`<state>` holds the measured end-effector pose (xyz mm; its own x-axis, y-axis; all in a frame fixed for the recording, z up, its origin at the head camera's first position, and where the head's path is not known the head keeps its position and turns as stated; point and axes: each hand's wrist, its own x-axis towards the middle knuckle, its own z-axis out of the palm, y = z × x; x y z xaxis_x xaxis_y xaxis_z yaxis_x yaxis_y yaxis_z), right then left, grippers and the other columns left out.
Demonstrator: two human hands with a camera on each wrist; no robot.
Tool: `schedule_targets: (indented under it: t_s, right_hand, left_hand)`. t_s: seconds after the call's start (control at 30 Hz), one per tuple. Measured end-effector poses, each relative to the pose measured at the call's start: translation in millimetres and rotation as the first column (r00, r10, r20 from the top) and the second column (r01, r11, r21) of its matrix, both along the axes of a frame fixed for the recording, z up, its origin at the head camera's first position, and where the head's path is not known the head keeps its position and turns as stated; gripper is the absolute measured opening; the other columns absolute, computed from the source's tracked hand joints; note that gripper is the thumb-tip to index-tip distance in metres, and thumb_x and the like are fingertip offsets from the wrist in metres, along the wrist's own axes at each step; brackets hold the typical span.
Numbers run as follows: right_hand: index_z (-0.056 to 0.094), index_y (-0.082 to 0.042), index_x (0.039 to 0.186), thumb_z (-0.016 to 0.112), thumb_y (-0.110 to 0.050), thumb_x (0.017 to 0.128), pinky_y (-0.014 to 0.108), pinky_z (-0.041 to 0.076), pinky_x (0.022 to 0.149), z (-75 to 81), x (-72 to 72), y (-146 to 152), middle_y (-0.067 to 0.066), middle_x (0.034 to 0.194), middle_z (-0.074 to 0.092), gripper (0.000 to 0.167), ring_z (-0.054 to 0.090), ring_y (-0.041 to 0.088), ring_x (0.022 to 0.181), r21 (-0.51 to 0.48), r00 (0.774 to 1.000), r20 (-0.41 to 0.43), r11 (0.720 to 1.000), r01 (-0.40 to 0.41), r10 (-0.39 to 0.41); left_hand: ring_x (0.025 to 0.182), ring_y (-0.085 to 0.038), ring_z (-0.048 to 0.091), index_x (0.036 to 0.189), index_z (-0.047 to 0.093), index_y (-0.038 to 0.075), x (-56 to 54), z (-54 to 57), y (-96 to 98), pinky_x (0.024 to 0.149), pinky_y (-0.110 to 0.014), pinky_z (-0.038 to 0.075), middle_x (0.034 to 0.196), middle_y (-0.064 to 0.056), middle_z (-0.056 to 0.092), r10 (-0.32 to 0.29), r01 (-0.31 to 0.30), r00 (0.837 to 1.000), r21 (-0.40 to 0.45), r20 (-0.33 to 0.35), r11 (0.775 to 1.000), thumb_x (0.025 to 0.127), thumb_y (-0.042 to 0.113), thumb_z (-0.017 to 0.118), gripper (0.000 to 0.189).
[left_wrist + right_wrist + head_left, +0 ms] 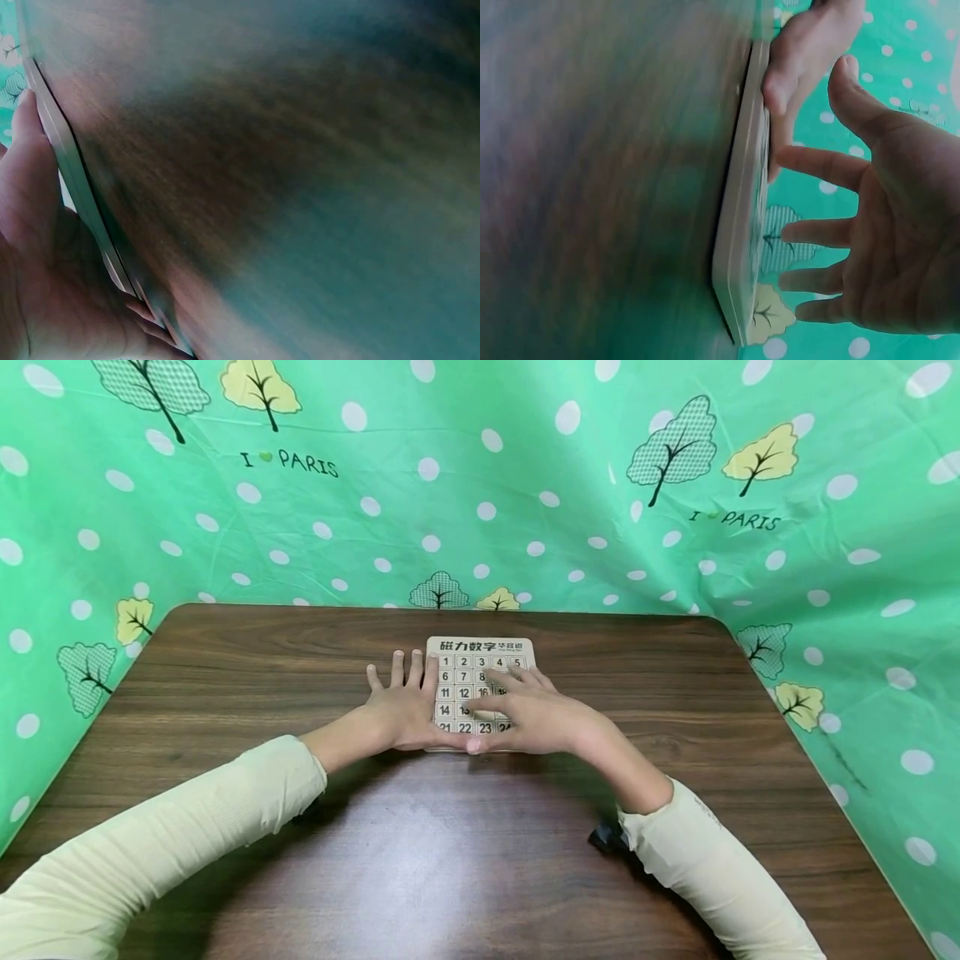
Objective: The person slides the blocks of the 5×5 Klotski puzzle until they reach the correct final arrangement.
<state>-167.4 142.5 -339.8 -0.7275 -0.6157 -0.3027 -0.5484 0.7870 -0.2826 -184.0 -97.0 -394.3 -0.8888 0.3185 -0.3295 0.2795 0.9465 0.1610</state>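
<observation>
A pale number sliding puzzle lies flat near the far side of the table, with Chinese lettering along its top and rows of numbered tiles below. My left hand is at its left edge, fingers straight and spread, the thumb stretched along the near edge. Over the puzzle's right side is my right hand, its spread fingers covering several tiles from the head view. In the right wrist view, those fingertips hover above the tile face, apart from it. The left wrist view has the puzzle's side close beside the left palm.
The dark wood-grain table extends around the puzzle, glossy toward the front. Behind and beside it hangs a green cloth with white dots and printed trees. A small black object shows beneath the right sleeve cuff.
</observation>
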Motion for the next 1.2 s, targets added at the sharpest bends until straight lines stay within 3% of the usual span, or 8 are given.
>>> schedule_targets:
  t_s: [0.27,0.8,1.07,1.2]
  right_hand:
    - [0.059,-0.036,0.166,0.064,-0.072,0.106,0.076,0.004,0.140,1.4,3.9,-3.7,0.017,0.190,0.018,0.070,0.007,0.057,0.175,0.024,0.999,0.040,1.000,0.001,-0.002]
    - [0.063,-0.042,0.161,0.069,-0.068,0.105,0.077,-0.002,0.139,4.0,0.5,18.2,0.019,0.189,0.021,0.062,0.009,0.057,0.175,0.057,0.990,0.071,0.992,0.116,-0.119]
    - [0.067,-0.037,0.158,0.072,-0.064,0.104,0.078,0.004,0.139,6.8,-0.8,18.6,0.020,0.189,0.023,0.061,0.013,0.058,0.174,0.030,0.998,0.041,0.999,0.044,-0.046]
    - [0.061,-0.038,0.164,0.071,-0.068,0.103,0.077,0.004,0.140,4.5,-0.7,11.1,0.019,0.189,0.021,0.068,0.012,0.057,0.174,-0.006,0.999,0.038,1.000,0.007,-0.007]
  left_hand:
    - [0.174,-0.056,-0.010,0.180,-0.011,0.003,-0.3,-0.4,-0.1,0.130,-0.090,0.002,0.187,-0.029,-0.010,0.001,-0.001,1.000,0.004,0.004,1.000,0.080,0.106,0.059,0.159]
    - [0.174,-0.054,-0.009,0.180,-0.011,0.004,1.0,1.3,0.8,0.131,-0.088,0.003,0.188,-0.028,-0.008,0.012,-0.012,1.000,0.013,0.000,1.000,0.076,0.109,0.059,0.164]
    - [0.175,-0.054,-0.008,0.180,-0.011,0.004,0.2,-0.2,0.0,0.132,-0.088,0.002,0.188,-0.028,-0.007,0.014,-0.014,1.000,0.021,0.004,1.000,0.073,0.113,0.055,0.166]
    - [0.175,-0.053,-0.010,0.180,-0.011,0.005,0.2,0.3,0.1,0.132,-0.088,0.002,0.188,-0.028,-0.009,0.011,-0.011,1.000,0.014,0.008,1.000,0.075,0.111,0.056,0.164]
